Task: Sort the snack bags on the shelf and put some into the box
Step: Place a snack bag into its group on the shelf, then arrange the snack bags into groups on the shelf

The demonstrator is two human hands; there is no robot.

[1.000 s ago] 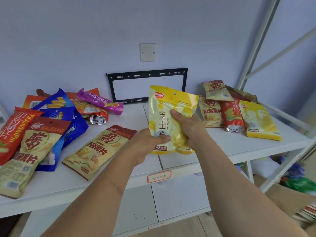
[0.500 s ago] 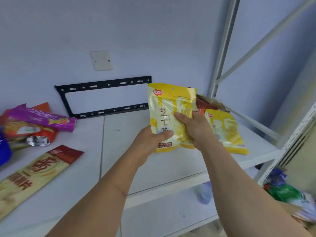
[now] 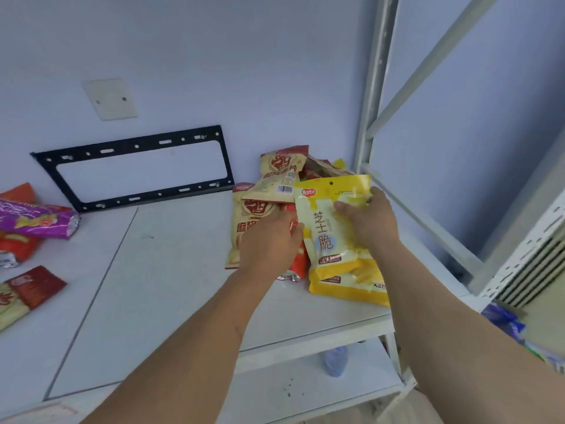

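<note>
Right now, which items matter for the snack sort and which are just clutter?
Job:
yellow snack bag, held by left hand and right hand
tan and red bags behind it
second yellow bag underneath
purple bag

Clutter:
black wall bracket
wall plate
water bottle

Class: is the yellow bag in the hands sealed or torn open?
Sealed: the yellow bag's top strip is flat and unbroken, its hang hole intact.
</note>
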